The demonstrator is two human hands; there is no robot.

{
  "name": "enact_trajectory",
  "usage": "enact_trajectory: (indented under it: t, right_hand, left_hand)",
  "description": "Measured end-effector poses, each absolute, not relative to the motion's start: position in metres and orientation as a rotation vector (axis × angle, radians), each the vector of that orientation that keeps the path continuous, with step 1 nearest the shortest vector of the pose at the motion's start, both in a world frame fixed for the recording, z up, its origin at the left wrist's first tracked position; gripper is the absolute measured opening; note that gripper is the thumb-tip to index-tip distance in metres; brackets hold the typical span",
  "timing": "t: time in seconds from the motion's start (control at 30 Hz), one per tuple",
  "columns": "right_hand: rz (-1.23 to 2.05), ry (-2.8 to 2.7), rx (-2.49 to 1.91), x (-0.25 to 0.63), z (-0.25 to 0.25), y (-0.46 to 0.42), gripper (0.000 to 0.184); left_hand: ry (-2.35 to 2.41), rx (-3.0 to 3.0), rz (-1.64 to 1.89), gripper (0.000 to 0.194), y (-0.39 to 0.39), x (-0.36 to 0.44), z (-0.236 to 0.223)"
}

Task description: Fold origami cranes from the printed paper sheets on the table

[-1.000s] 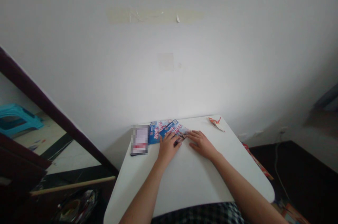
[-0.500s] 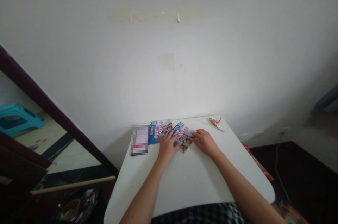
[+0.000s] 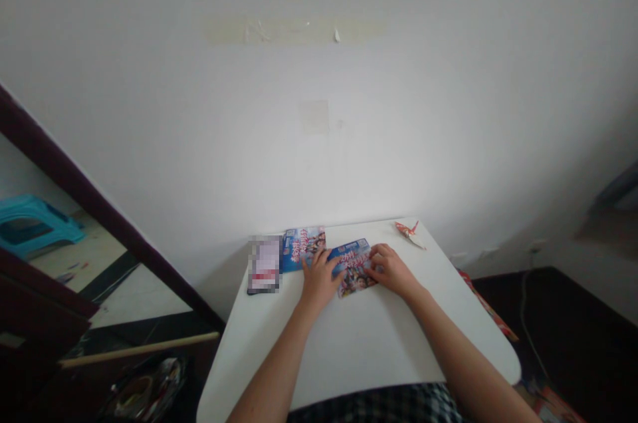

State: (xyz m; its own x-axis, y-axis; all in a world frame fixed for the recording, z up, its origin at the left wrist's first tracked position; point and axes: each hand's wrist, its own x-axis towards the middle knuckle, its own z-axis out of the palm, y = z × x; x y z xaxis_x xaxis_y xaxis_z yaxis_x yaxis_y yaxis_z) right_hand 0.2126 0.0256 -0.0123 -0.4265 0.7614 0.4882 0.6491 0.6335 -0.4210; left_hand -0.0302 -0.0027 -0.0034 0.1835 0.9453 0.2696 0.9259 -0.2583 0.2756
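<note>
A square printed paper sheet [image 3: 355,270], blue with red lettering and small figures, lies on the white table [image 3: 369,343] between my hands. My left hand [image 3: 319,280] rests at its left edge with fingers spread, the thumb over the paper. At the right edge, my right hand [image 3: 393,269] has curled fingers, with thumb and forefinger closed on the margin. A second, similar printed sheet [image 3: 299,250] lies behind my left hand, partly covered by its fingers. Left of that is a phone-like object [image 3: 265,267] with a blurred-out face.
A red and white folded paper crane [image 3: 407,231] stands near the table's back right corner. The wall [image 3: 319,177] meets the back edge. A blue plastic stool [image 3: 40,223] shows in a mirror at left. An open black bag [image 3: 144,390] sits below the table's left side.
The sheet between my hands has turned from a diamond-like angle to nearly square and shifted slightly right and nearer. My left hand moved a little right; the right fingers curled more.
</note>
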Motion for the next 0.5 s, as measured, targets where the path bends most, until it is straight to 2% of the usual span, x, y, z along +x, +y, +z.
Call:
enact_trajectory:
  t: [0.07, 0.13, 0.2, 0.4, 0.5]
  right_hand:
    - [0.274, -2.185, -1.111, 0.212, -0.015, 0.026, 0.012]
    - [0.307, -2.180, -1.143, 0.213, -0.018, 0.028, 0.027]
    - [0.297, -2.196, -1.174, 0.214, -0.022, 0.030, 0.034]
    - [0.195, -2.206, -1.181, 0.217, -0.024, 0.033, 0.023]
    - [0.146, -2.165, -1.184, 0.211, -0.021, 0.030, 0.026]
  left_hand:
    - [1.845, 2.404, 0.587, 0.041, -0.003, -0.029, -0.006]
    - [1.826, 2.426, 0.571, 0.044, -0.004, -0.029, -0.008]
    - [1.819, 2.437, 0.558, 0.045, -0.005, -0.028, -0.008]
    - [1.822, 2.451, 0.564, 0.043, -0.005, -0.028, -0.006]
    - [1.779, 2.512, 0.609, 0.040, -0.005, -0.024, -0.005]
